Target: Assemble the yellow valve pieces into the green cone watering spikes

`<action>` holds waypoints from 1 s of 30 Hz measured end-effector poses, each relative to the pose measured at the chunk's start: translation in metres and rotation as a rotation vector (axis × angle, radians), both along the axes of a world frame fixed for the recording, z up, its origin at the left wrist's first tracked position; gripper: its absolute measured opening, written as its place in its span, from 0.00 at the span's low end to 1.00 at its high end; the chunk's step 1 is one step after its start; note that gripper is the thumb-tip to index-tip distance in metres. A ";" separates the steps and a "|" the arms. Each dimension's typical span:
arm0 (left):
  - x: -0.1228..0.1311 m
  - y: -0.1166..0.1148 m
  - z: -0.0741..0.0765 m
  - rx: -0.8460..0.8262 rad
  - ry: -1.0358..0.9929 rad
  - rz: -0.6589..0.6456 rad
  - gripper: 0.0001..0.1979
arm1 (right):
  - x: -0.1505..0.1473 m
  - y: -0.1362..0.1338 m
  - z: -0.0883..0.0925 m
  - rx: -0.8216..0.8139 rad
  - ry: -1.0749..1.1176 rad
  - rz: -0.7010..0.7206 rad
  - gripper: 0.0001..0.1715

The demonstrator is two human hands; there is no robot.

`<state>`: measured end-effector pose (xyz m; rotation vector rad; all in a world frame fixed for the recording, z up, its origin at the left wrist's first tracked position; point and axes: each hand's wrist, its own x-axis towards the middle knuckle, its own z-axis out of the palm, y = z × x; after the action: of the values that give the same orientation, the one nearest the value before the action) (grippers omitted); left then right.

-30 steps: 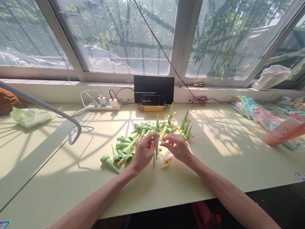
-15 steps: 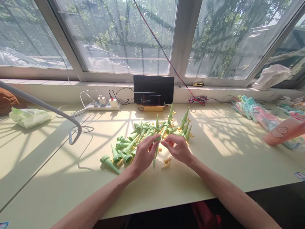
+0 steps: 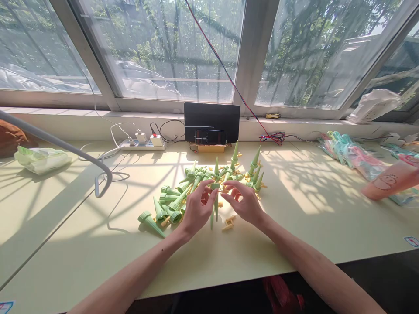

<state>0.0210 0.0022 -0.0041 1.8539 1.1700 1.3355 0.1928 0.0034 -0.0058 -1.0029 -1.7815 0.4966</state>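
Note:
My left hand pinches a green plastic watering spike at its capped end between thumb and fingers, the point hanging down. Just to the right of the cap is my right hand, its thumb and forefinger apart at the tips. A small pale yellow part seems to sit by those fingertips, too small to make out clearly. Behind and left of my hands lies a heap of green spikes mixed with yellow valve pieces. Several finished-looking spikes stand point up at the right, with yellow valves at their bases.
Loose yellow valve pieces lie in front of my right hand. A tablet with a phone before it stands at the back. Left are a power strip and a grey metal arm; right, a pink cup.
My fingertips have drawn apart around the spike's cap, and my right finger and thumb have spread. The held spike shows more fully between my hands. The heap looks unchanged.

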 end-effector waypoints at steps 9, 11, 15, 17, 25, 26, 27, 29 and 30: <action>-0.001 0.001 0.004 -0.138 -0.077 -0.010 0.13 | 0.002 0.004 -0.007 0.141 -0.092 -0.030 0.08; -0.001 0.001 0.004 -0.142 -0.063 -0.010 0.13 | 0.002 0.005 -0.007 0.145 -0.090 -0.028 0.07; -0.002 0.001 0.000 -0.096 -0.020 -0.012 0.12 | 0.001 0.004 -0.004 0.147 -0.077 -0.026 0.06; -0.002 0.001 -0.002 -0.062 0.007 -0.004 0.12 | 0.000 0.003 -0.003 0.151 -0.073 -0.028 0.06; -0.004 0.002 -0.007 0.083 0.134 0.051 0.13 | -0.002 0.000 0.002 0.077 0.008 -0.043 0.06; -0.004 0.002 -0.007 0.098 0.147 0.058 0.12 | -0.002 0.000 0.002 0.053 0.028 -0.047 0.06; -0.004 0.002 -0.007 0.112 0.158 0.066 0.12 | -0.002 0.000 0.002 0.028 0.046 -0.052 0.06; -0.004 0.002 -0.008 0.130 0.175 0.080 0.12 | -0.002 -0.001 0.002 -0.013 0.071 -0.059 0.07; -0.004 0.002 -0.008 0.135 0.180 0.084 0.12 | -0.003 -0.001 0.001 -0.027 0.081 -0.057 0.07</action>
<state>0.0171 0.0043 -0.0121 2.0780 1.2899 1.3446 0.1902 0.0028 -0.0044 -1.0357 -1.6736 0.5200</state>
